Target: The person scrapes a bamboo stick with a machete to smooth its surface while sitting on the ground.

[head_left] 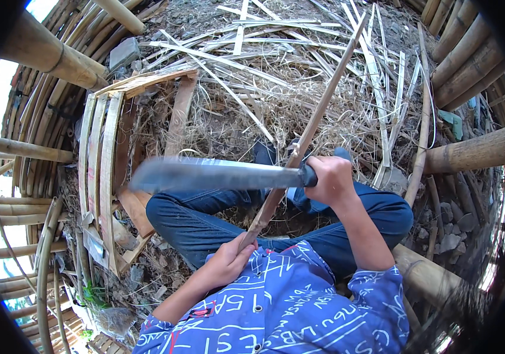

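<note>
My left hand (229, 261) is closed round the lower end of a long brown bamboo strip (323, 112), close to my shirt. The strip slants up and away to the right, past my crossed legs. My right hand (330, 179) grips the dark handle of a machete (223, 175). Its broad blade points left, lying across the strip in this view, and its far end is smeared by motion. Whether the blade touches the strip I cannot tell.
A wooden crate frame (105, 171) stands on the left. Pale split strips (252, 68) and curled shavings (217, 124) cover the ground ahead. Bamboo poles (470, 153) rise on both sides, with stones (450, 236) at the right.
</note>
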{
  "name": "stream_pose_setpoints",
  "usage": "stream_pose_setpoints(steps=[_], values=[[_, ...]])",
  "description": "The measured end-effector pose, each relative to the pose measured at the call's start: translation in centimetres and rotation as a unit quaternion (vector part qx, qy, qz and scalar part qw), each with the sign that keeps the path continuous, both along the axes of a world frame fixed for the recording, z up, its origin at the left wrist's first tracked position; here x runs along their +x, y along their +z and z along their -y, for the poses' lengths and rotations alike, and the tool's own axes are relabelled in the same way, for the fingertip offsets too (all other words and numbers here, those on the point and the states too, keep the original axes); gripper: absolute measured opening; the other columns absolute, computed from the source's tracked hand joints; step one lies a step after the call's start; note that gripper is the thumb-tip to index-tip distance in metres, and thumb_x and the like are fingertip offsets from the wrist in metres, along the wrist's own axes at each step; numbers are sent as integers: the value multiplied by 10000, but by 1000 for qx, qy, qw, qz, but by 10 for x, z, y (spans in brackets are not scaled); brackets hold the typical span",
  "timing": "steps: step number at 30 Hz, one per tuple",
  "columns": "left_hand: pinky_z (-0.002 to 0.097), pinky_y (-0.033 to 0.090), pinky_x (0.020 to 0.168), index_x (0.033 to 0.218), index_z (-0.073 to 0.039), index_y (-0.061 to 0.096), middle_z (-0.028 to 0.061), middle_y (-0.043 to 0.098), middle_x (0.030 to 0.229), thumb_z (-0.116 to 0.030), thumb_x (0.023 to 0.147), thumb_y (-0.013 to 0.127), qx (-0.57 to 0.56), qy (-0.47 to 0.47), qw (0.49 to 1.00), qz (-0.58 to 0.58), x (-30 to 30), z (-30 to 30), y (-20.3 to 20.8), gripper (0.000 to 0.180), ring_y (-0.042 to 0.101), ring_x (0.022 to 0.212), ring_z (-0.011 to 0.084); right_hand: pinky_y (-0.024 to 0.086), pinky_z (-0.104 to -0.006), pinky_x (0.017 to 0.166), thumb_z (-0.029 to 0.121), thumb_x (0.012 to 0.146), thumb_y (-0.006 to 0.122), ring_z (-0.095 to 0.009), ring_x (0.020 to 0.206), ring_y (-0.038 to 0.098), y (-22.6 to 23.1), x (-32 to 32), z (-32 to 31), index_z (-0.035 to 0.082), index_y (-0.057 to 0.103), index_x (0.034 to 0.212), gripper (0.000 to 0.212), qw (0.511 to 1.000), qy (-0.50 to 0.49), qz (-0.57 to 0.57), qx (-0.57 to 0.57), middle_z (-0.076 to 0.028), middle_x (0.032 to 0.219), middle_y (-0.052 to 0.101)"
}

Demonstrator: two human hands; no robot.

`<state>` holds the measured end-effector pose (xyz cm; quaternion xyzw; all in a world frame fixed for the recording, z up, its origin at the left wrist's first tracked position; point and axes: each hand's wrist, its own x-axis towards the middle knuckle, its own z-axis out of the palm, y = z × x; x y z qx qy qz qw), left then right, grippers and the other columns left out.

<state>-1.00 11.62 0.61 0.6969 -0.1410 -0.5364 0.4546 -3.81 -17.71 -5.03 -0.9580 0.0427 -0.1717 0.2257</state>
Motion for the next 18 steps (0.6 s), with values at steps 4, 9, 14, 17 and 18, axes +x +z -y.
stream_pose_setpoints(steps=[4, 9, 14, 17, 18], values=[[268, 392, 566, 1024, -40, 498, -3, 464, 697, -152, 1001, 459, 45, 63, 997, 3, 4, -16, 14, 121, 438, 616, 85, 505, -401, 580, 197, 551, 722, -279, 596, 641, -7, -6, 55, 107, 588, 675, 203, 993, -107, -40, -36, -86, 642, 628], [250, 377, 540, 1000, -54, 472, -29, 440, 699, -141, 1007, 448, -5, 70, 997, -43, 7, -13, -3, 91, 420, 601, 69, 497, -408, 573, 192, 582, 704, -289, 601, 642, -18, -16, 36, 109, 613, 706, 175, 991, -105, -72, -41, -91, 648, 632], [268, 396, 562, 1007, -49, 485, -2, 465, 705, -136, 1006, 452, -14, -13, 1000, 21, 1, -4, -4, 92, 451, 612, 79, 500, -415, 605, 151, 533, 718, -312, 646, 644, 7, -1, 8, 91, 625, 728, 223, 1000, 1, -30, -2, -115, 677, 637], [254, 392, 558, 1017, -40, 485, -3, 462, 704, -140, 1006, 457, -1, 4, 1000, 29, 7, -10, 12, 104, 446, 608, 71, 498, -400, 591, 161, 527, 734, -305, 634, 644, -3, -3, 53, 83, 630, 714, 228, 995, -72, -50, -40, -113, 668, 634], [221, 372, 529, 1021, -38, 480, -27, 446, 696, -136, 1007, 458, 11, 32, 999, 18, 7, -10, 16, 102, 423, 588, 45, 495, -401, 582, 167, 547, 734, -310, 626, 642, -7, -3, 70, 81, 625, 705, 211, 993, -93, -48, -62, -117, 658, 630]])
